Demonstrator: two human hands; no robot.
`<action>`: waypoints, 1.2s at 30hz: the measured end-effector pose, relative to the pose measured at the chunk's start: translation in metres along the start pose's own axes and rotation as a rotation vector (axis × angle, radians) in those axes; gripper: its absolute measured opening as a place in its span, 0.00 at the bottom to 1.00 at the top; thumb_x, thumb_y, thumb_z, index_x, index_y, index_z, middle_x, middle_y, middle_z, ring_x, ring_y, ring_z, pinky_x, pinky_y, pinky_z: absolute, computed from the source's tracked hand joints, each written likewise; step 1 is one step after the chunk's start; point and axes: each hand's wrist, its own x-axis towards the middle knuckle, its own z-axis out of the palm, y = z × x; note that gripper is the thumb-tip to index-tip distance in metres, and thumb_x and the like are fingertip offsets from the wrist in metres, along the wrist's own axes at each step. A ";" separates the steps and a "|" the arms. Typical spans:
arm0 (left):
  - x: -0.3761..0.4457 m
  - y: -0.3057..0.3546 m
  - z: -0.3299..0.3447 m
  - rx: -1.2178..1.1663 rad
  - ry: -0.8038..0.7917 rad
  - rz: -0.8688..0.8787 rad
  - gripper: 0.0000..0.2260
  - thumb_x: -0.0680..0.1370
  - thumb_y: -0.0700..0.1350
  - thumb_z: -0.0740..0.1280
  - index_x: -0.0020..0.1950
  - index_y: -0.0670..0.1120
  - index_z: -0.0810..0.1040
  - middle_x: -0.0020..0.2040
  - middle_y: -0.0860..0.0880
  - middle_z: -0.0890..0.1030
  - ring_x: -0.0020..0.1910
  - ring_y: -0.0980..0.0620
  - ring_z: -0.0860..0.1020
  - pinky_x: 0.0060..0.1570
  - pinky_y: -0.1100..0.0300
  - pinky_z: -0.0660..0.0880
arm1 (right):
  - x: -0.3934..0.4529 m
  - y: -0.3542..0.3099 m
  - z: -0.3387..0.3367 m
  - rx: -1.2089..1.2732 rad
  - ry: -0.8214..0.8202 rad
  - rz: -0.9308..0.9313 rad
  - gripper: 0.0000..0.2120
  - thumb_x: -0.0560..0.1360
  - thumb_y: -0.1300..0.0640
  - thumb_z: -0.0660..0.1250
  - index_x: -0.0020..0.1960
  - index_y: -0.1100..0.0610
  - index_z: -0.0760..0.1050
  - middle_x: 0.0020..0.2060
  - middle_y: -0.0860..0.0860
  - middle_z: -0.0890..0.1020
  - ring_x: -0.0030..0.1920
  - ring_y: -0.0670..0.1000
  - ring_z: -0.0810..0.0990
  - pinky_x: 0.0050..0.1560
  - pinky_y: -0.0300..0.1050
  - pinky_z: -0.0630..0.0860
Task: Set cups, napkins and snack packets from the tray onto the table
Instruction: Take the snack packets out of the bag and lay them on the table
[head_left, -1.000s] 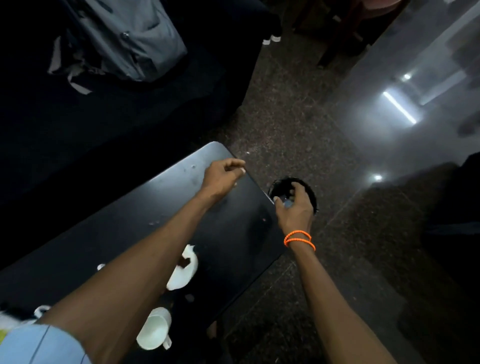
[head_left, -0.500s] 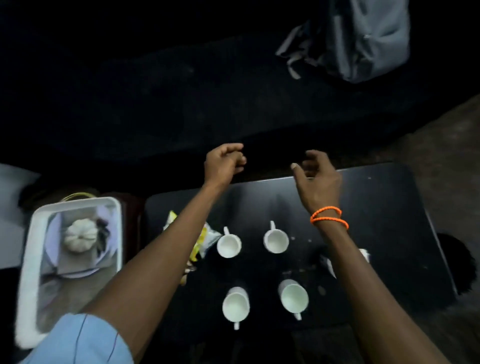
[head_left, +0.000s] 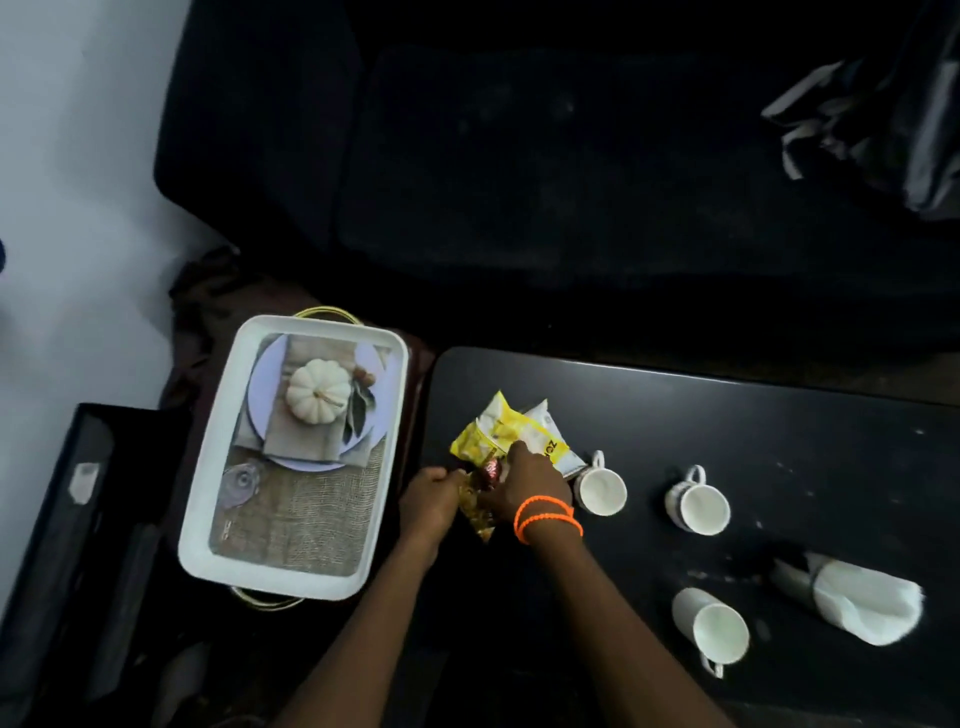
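Observation:
Yellow snack packets (head_left: 511, 434) lie at the left end of the black table (head_left: 779, 426). My left hand (head_left: 431, 499) and my right hand (head_left: 524, 488), which wears orange bands, both grip a small golden snack packet (head_left: 478, 514) just in front of them. Three white cups are in view: one (head_left: 600, 489) beside my right wrist, one (head_left: 698, 506) further right, one (head_left: 719, 631) near the front edge. A white napkin (head_left: 865, 600) lies at the right. The white tray (head_left: 218, 467) stands left of the table; only its printed pumpkin picture shows inside.
A dark sofa (head_left: 519, 182) runs behind the table, with a grey bag (head_left: 872, 104) at its right end. A black box (head_left: 78, 519) sits left of the tray. A pale wall (head_left: 67, 208) fills the upper left.
The view has swung left from the floor beside the table to the tray. Both hands have come from the table's far edge down to the snack packets and closed on one.

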 end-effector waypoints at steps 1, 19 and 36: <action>-0.002 -0.009 0.002 -0.079 -0.039 -0.049 0.19 0.78 0.53 0.71 0.61 0.41 0.80 0.55 0.42 0.84 0.55 0.40 0.82 0.60 0.48 0.79 | -0.001 -0.002 0.009 0.011 0.009 0.022 0.26 0.74 0.38 0.68 0.62 0.56 0.69 0.53 0.58 0.82 0.55 0.61 0.82 0.51 0.53 0.77; -0.019 0.054 0.004 -0.206 -0.378 0.348 0.13 0.76 0.54 0.75 0.58 0.51 0.84 0.50 0.50 0.89 0.42 0.57 0.86 0.33 0.64 0.78 | 0.002 0.050 -0.083 1.130 -0.308 -0.028 0.21 0.64 0.66 0.81 0.56 0.60 0.81 0.49 0.58 0.86 0.48 0.58 0.86 0.50 0.52 0.84; -0.016 0.182 0.262 0.180 -0.466 0.602 0.26 0.71 0.40 0.80 0.68 0.44 0.78 0.58 0.43 0.84 0.57 0.45 0.83 0.57 0.51 0.82 | 0.048 0.243 -0.194 1.225 0.321 0.219 0.23 0.71 0.71 0.75 0.65 0.69 0.74 0.54 0.65 0.83 0.53 0.63 0.84 0.59 0.61 0.81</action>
